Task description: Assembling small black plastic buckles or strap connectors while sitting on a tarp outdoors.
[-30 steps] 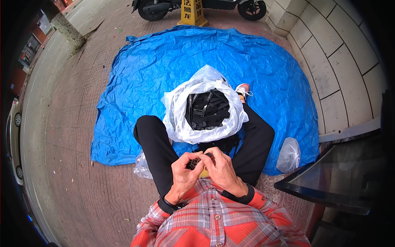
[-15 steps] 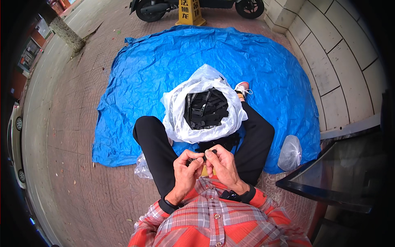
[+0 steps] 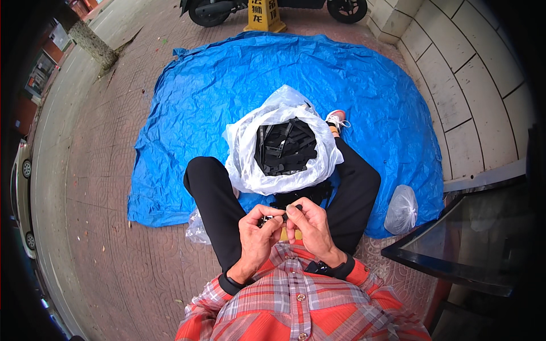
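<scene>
My left hand [image 3: 257, 234] and my right hand [image 3: 312, 231] meet in front of my belly, fingers and thumbs pinched together. Between them is a small black plastic piece [image 3: 263, 221], mostly covered by the fingers, so its exact kind does not show. Just beyond the hands stands an open white plastic bag [image 3: 242, 162], its rim folded outward. Inside it lies a heap of flat, narrow black plastic pieces [image 3: 286, 146]. More black pieces [image 3: 318, 195] lie on the sheet between the bag and my hands, partly hidden by both.
A crumpled blue tarp [image 3: 187, 108] covers the brick pavement. My bent legs flank the bag. A tied, filled plastic bag [image 3: 401, 210] sits at right, another clear bag [image 3: 197, 230] at left. A dark glass-topped frame [image 3: 455, 238] and tiled wall [image 3: 455, 91] border the right side.
Both hands stay together on the black piece, with only slight finger movement. The view has shifted a little.
</scene>
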Tool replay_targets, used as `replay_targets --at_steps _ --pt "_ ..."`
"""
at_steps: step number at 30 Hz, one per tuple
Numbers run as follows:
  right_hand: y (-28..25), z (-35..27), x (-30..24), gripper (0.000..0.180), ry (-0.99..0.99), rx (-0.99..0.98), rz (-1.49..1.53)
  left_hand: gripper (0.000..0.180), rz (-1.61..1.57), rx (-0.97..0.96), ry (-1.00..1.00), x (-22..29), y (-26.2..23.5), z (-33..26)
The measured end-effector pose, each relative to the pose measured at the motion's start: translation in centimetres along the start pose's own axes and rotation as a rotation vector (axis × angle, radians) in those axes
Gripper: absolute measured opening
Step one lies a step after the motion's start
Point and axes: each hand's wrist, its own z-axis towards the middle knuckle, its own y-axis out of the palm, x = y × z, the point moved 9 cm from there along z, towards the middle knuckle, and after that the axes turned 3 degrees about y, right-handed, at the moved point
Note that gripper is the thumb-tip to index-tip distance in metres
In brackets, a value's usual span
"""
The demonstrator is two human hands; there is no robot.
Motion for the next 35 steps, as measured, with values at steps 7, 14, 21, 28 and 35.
replay_targets --at_steps 7,14,21,28,35 --pt "0.0 -0.3 0.8 0.02 0.049 -0.032 0.127 0.004 -0.044 -0.013 -0.056 -0.3 0.1 -0.2" --pt "0.0 -0.5 0.6 0.019 0.052 -0.052 0.168 0.005 -0.05 -0.036 -0.095 -0.2 0.2 -0.3" --pt "0.1 -0.6 0.4 0.019 0.026 -0.109 0.157 0.005 -0.055 -0.085 -0.12 -0.3 0.4 -0.4" --pt "0.1 -1.0 -1.0 0.017 -0.056 -0.048 -0.106 0.003 0.224 -0.076 -0.019 1.0 0.4 -0.8" --pt "0.0 -1.0 -1.3 0.017 -0.114 -0.015 -0.293 0.008 0.454 -0.089 0.092 1.6 0.2 -1.0"
